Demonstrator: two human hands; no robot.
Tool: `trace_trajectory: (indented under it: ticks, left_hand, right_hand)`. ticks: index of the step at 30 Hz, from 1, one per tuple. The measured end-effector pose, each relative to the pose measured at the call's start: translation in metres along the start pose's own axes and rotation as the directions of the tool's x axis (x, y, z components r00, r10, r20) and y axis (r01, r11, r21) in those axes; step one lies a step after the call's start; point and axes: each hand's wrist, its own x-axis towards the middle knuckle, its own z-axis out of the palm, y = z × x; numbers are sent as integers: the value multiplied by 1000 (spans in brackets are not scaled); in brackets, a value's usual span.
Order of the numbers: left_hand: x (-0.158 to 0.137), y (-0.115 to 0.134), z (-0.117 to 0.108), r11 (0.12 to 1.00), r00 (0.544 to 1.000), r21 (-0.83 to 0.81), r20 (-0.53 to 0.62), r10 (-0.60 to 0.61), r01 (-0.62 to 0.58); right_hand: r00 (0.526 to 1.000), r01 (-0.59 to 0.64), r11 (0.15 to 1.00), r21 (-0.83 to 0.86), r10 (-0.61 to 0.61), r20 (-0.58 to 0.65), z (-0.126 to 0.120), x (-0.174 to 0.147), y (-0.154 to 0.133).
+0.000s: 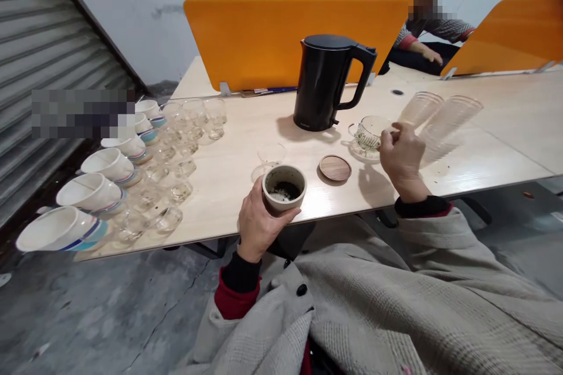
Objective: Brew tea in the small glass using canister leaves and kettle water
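My left hand [259,217] is wrapped round a small pale ceramic jar [285,205], tilted slightly toward me, with dark loose tea leaves [287,190] at its bottom. My right hand [402,155] is closed in a pinch at the right side of a clear glass cup [373,126]; whatever is between the fingertips is hidden. Some green-brown bits show inside that cup, which stands on a glass saucer [363,152]. Between my hands lies a round wooden lid [335,168]. A black electric kettle [323,85] stands upright behind them.
Rows of small glasses [180,170] and white cups with blue bands [90,187] line the table's left end. Two tall stacks of clear cups [455,123] stand beyond my right hand. Orange dividers [264,41] cross the table; another person's hand [433,57] shows behind.
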Motion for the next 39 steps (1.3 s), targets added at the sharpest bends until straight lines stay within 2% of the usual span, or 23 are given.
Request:
trace_trajectory:
  ticks: [3,4,5,7,8,11,13,14,15,17,19,21,22,23,25,28,30,33,35,39]
  left_hand:
    - [0,0,0,1000,1000,1,4,-3,3]
    - [0,0,0,1000,1000,-1,6,-2,2]
    - [0,0,0,1000,1000,-4,9,-2,2]
    - [0,0,1,1000,1000,-15,11,-3,3]
    - [0,0,1,1000,1000,-21,11,-4,4]
    - [0,0,1,999,1000,-38,20,-7,8]
    - [0,1,0,999,1000,-44,29,-9,10]
    - [0,1,0,999,999,-46,32,-11,12]
    - [0,2,0,999,999,-47,35,-14,15]
    - [0,3,-1,999,999,-44,41,-21,22]
    - [0,5,-1,999,998,-40,48,-27,29]
    - [0,6,-1,999,998,-41,52,-27,29]
    - [0,7,-1,999,998,-42,51,-27,29]
    - [0,8,-1,999,998,-41,50,-28,30]
    - [1,9,-2,999,998,-37,56,-37,39]
    - [1,10,-2,998,995,-30,87,-55,58]
    - [2,10,-2,998,994,-14,93,-62,63]
    - [2,8,0,999,995,10,90,-47,47]
    - [2,7,1,999,995,14,91,-33,32]
    - [2,4,1,1000,996,9,92,-11,10]
  right_hand:
    - [996,4,1000,5,-4,-85,-17,-26,-6]
    - [996,26,999,31,-23,-81,-22,-36,-10]
    - [996,61,997,56,-57,-64,-24,-47,-16]
    - [977,191,977,99,-198,74,-20,-64,-27]
    - [943,267,957,113,-284,173,-14,-70,-33]
    - [776,426,895,132,-436,456,11,-76,-43]
    - [705,458,878,136,-452,547,27,-74,-45]
    - [690,462,876,141,-455,562,33,-73,-45]
    - [689,460,875,150,-458,561,36,-72,-44]
    - [724,426,888,176,-451,522,38,-71,-46]
    - [770,373,898,235,-440,462,31,-70,-54]
    - [778,364,870,333,-481,405,19,-70,-71]
    - [761,384,837,389,-526,381,13,-69,-82]
    - [723,418,792,445,-586,365,8,-69,-95]
    - [614,483,694,534,-703,358,0,-68,-121]
    - [468,564,613,554,-789,397,-2,-70,-154]
    - [412,614,594,520,-803,432,1,-73,-168]
    - [344,678,566,469,-808,478,3,-80,-178]
    - [320,696,556,454,-806,498,4,-85,-179]
    - [334,708,569,419,-792,511,3,-92,-179]
